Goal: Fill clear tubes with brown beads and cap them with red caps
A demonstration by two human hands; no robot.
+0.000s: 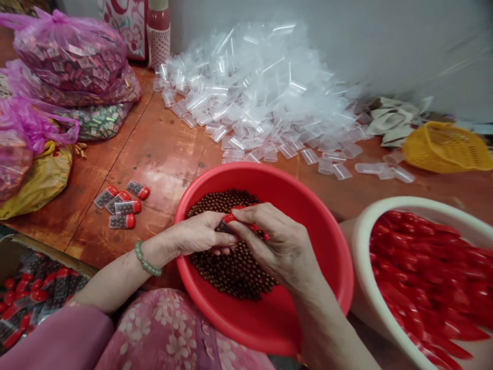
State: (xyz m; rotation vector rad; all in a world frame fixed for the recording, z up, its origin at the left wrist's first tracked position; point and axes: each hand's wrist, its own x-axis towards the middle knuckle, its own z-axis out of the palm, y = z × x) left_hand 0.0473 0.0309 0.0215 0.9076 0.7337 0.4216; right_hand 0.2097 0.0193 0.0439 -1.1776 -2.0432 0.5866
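Thumb and fingers of the left hand [206, 234] close on a small container [222, 226], dark toward its near end, while the right hand [279, 241] pinches the red cap [229, 218] at its other end. Further red pieces [252, 226] show among the right fingers; their number cannot be told. The container is held above the red basin [327, 252], its long axis slanting from near left to far right, cap end pointing right and slightly far.

Beneath the hands, the basin, one in number, holds brown beads [234, 272], too many to count. Five capped containers [129, 207] lie on the table [154, 149] to the left, all with red ends toward the right: two slant toward far right, two lie nearly left to right, and the farthest slants toward near right. One box [57, 250] at near left holds many more of the same kind.

To the right stands one cream tub [361, 257] of uncounted red caps [423, 272]; beyond it lies one yellow basket [421, 151]. A heap of clear tubes [250, 97], uncounted, covers the far middle. One bottle [158, 41] stands at far left. One green bead bracelet [146, 264] encircles the left wrist.
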